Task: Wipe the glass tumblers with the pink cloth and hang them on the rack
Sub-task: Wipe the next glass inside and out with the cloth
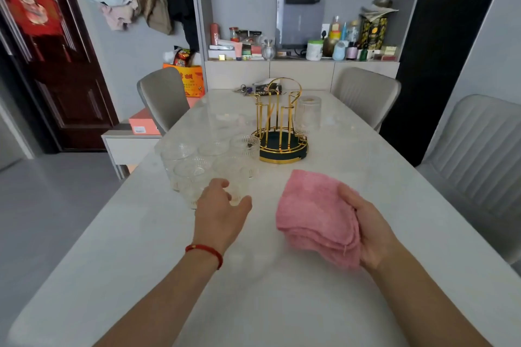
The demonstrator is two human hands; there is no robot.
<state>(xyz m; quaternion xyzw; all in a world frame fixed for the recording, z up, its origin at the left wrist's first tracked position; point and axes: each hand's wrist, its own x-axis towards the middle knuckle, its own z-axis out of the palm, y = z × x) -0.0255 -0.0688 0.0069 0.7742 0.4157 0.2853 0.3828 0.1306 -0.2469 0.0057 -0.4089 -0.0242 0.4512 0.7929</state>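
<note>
Right now the left hand (222,205) reaches to the near edge of a cluster of glass tumblers (208,160) standing on the pale table (282,290). Its fingers are curved around the nearest tumbler (234,191), thumb on one side and fingertips on the other, but whether the grip has already closed on the glass or only brackets it I cannot tell; the clear glass blurs into the tabletop there.

Meanwhile the right hand (369,231) holds the pink cloth (318,217), folded into a thick pad. The thumb lies on top and the fingers are hidden beneath, so the grip is closed on the cloth. Kept folded and raised just off the table, the pad looks ready to take a glass, which is likely why it sits beside the reaching hand.

Further back stands the gold rack (282,127), upright prongs rising from a dark round base. One tumbler (308,114) already hangs upside down on a right-hand prong; the other prongs look free. The rack sits just right of and behind the cluster, near enough for each wiped glass to go straight on.

By my judgement the task is early: one glass hung, several waiting, the next being fetched.
</note>
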